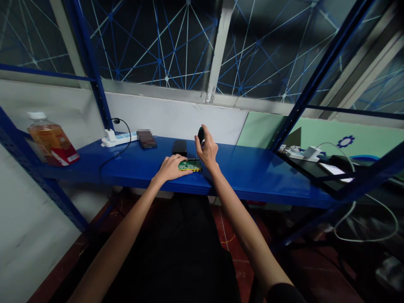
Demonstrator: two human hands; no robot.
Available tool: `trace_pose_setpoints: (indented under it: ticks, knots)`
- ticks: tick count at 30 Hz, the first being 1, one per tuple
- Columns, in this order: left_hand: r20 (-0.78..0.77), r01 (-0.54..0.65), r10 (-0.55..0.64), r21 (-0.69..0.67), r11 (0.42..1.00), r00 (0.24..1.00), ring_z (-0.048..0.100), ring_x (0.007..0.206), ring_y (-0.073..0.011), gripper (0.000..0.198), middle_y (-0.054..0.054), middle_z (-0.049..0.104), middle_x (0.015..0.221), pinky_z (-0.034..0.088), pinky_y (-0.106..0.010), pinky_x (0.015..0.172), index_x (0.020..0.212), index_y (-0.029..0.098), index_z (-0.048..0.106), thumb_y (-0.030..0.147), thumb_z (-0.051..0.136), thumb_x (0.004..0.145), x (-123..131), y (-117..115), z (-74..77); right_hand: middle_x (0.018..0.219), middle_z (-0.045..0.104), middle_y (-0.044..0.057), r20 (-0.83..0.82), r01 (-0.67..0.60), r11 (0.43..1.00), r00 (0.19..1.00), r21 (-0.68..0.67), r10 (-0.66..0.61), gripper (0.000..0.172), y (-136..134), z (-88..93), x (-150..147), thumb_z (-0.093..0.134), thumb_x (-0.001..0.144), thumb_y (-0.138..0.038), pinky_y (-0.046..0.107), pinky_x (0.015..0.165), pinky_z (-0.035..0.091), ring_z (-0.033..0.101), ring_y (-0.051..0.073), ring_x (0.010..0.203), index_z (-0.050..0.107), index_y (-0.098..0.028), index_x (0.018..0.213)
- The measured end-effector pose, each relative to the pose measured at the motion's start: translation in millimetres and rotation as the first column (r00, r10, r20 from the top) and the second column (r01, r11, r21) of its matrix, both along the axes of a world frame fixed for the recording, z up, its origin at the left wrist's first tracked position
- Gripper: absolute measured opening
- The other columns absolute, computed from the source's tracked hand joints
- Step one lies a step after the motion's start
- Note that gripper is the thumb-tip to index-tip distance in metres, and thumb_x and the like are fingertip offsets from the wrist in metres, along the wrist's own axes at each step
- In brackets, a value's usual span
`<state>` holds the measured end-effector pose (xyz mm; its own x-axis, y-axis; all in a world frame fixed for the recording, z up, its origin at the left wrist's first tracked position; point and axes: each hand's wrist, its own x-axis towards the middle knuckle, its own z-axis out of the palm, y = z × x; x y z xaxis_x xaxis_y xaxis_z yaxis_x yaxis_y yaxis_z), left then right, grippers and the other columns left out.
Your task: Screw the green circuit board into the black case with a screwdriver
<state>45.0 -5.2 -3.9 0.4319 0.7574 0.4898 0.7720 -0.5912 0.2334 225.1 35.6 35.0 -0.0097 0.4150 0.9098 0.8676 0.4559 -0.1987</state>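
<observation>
My left hand (172, 167) is closed on the left side of a green circuit board (187, 164) with a yellow front edge, holding it against the blue tabletop. Its thumb lies along the near edge and the fingers reach over the far side. Raised just to the right, my right hand (208, 150) grips a screwdriver (201, 134) by its dark handle. The thin shaft points down toward the right part of the board; whether the tip touches it cannot be made out. Behind the board lies a small black box-like object (179, 147).
The blue table (249, 172) stands against a wall below windows. A white power strip (120, 139) with a black cable and a blurred dark object (147, 139) lie at the back left. An amber drink bottle (52, 139) stands far left. White chargers (311, 153) and cables sit right.
</observation>
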Motion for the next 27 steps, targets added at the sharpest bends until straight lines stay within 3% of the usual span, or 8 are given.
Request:
trace_pose_setpoints:
  ticks: [6,17,27]
  knots:
    - [-0.001,-0.002,0.002,0.004,1.000,1.000,0.060,0.116,-0.0304,0.059,-0.008,0.065,0.127,0.044,-0.043,0.097,0.121,0.024,0.064,0.067,0.062,0.082,0.3,-0.1,0.3,0.118,0.067,0.014,0.029,0.045,0.998,0.999,-0.044,-0.044,0.066,1.1,-0.4,0.3,0.035,0.102,-0.031,0.032,0.066,0.052,0.066,0.019,0.074,0.007,-0.023,0.161]
    - [-0.001,-0.003,0.003,0.006,1.000,1.000,0.060,0.116,-0.0309,0.057,-0.008,0.065,0.126,0.044,-0.043,0.097,0.121,0.024,0.065,0.066,0.062,0.082,0.3,-0.2,0.3,0.122,0.068,0.014,-0.018,0.016,1.000,1.000,-0.003,-0.016,0.063,2.0,-0.8,1.4,0.036,0.101,-0.035,0.031,0.065,0.050,0.065,0.017,0.070,0.017,-0.023,0.160]
    - [-0.006,-0.001,0.001,-0.007,1.000,1.000,0.060,0.116,-0.0309,0.059,-0.008,0.064,0.127,0.044,-0.044,0.098,0.123,0.024,0.065,0.067,0.061,0.082,-0.4,-0.2,0.8,0.118,0.069,0.014,0.009,0.038,0.999,0.999,-0.021,-0.038,0.065,1.8,-0.4,1.7,0.034,0.101,-0.031,0.031,0.065,0.050,0.065,0.018,0.071,0.009,-0.022,0.161]
